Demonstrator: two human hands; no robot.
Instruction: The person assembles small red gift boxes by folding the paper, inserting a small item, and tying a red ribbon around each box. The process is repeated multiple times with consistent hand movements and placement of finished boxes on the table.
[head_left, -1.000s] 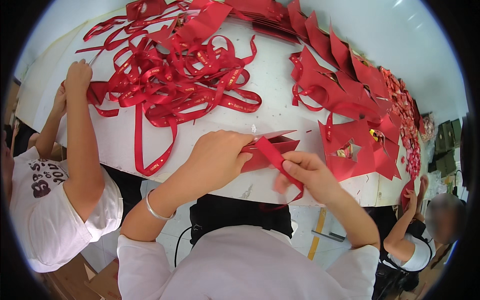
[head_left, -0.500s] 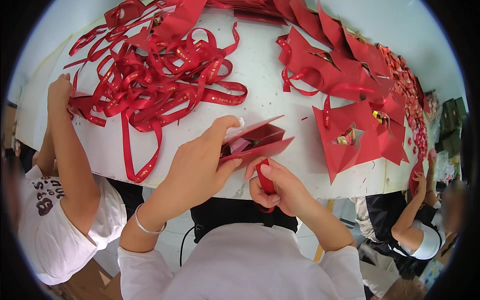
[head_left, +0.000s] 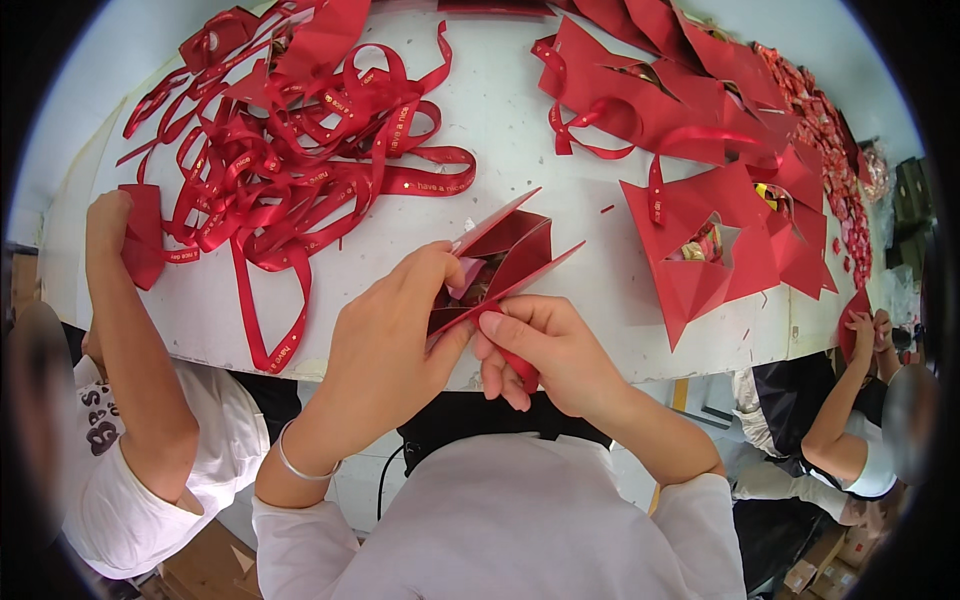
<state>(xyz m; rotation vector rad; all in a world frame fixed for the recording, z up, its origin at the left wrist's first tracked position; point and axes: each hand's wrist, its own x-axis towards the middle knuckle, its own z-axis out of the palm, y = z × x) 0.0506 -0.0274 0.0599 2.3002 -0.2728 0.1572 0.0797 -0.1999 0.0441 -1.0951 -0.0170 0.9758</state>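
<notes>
Red paper box (head_left: 505,255) between hands (touching)

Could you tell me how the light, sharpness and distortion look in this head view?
Head view: light is bright and even, with only soft shadows under the ribbons; the left hand, right hand and red paper box are sharp; the white table edge bows with fisheye distortion; a dark rim rings the picture.

matt red paper box (head_left: 505,262); glossy satin ribbons (head_left: 300,150); smooth white table (head_left: 500,130).
</notes>
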